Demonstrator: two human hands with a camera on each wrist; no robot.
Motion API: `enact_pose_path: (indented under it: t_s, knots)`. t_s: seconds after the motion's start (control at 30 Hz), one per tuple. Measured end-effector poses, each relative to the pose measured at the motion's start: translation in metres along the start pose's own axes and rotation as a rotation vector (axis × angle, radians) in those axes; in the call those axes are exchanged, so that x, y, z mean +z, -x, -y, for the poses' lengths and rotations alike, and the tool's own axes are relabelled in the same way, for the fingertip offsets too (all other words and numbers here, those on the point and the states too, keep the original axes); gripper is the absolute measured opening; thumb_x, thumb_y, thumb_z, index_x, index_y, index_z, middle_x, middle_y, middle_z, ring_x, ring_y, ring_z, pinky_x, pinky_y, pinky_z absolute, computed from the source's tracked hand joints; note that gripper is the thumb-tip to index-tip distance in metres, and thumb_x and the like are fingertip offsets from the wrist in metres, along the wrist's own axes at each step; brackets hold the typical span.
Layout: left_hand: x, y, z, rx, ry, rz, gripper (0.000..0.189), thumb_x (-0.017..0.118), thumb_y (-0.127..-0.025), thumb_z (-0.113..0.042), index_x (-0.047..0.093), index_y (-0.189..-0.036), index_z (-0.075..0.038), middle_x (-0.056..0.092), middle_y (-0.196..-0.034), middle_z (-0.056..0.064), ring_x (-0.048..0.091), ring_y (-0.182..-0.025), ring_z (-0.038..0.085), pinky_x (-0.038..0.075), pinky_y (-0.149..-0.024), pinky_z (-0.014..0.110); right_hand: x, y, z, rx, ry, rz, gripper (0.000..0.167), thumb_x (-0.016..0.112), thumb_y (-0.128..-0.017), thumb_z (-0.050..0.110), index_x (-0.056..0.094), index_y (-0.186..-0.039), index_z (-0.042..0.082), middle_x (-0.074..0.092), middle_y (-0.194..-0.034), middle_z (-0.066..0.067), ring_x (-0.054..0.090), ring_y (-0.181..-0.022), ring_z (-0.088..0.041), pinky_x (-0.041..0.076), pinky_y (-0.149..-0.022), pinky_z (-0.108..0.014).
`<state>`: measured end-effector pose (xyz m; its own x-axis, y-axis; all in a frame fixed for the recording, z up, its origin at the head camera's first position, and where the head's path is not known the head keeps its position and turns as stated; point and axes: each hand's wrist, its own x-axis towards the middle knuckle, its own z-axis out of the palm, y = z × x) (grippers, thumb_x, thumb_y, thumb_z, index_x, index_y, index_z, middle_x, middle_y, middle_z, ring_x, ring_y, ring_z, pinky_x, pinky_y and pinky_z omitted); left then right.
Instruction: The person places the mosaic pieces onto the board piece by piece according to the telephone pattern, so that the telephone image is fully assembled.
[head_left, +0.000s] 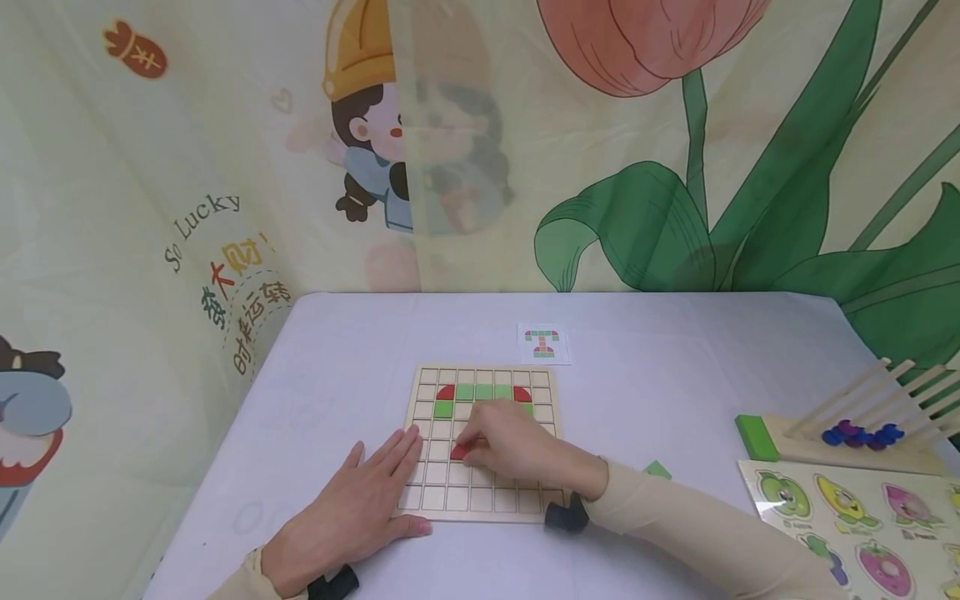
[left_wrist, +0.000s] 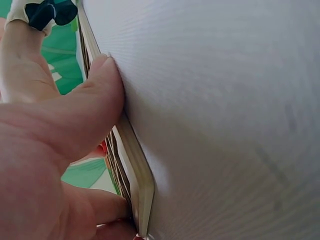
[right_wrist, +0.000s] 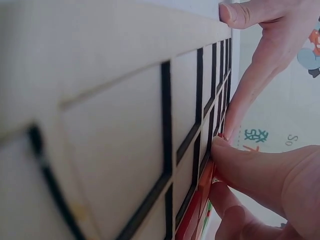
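Observation:
A wooden grid board [head_left: 435,497] lies on the white table. Near its top, a row of green squares [head_left: 483,392] sits between two red quarter-round pieces [head_left: 446,392], with another green square [head_left: 443,409] below the left one. My right hand [head_left: 510,437] is over the middle of the board, thumb and forefinger pinching a red piece [head_left: 458,452] at a left-middle cell. Beside those fingers, the right wrist view shows an orange piece [right_wrist: 205,176] in the grid. My left hand [head_left: 360,496] rests along the board's left edge, fingers extended, thumb at the front edge.
Behind the board lies a small pattern card [head_left: 543,344] with a T-shaped figure. A loose green piece [head_left: 657,470] is on the table beyond the right forearm. At the right stand a peg rack [head_left: 806,429] with blue and purple beads and a fruit picture board [head_left: 847,508].

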<state>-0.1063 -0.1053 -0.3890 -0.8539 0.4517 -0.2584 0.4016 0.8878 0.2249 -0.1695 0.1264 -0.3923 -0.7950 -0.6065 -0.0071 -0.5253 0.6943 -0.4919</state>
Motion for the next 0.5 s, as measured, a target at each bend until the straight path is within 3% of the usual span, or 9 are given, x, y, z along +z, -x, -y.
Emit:
enact_pose_path:
  t_s: [0.5]
  knots:
    - [0.001, 0.0, 0.0, -0.006, -0.008, -0.001, 0.105, 0.068, -0.085, -0.067, 0.031, -0.161, -0.004, 0.03, -0.17, 0.01, 0.028, -0.158, 0.028, 0.025, -0.12, 0.068, -0.004, 0.011, -0.007, -0.049, -0.029, -0.045, 0.025, 0.08, -0.088, 0.017, 0.081, -0.113, 0.016, 0.069, -0.086, 0.01, 0.054, -0.075, -0.006, 0.043, -0.065, -0.018]
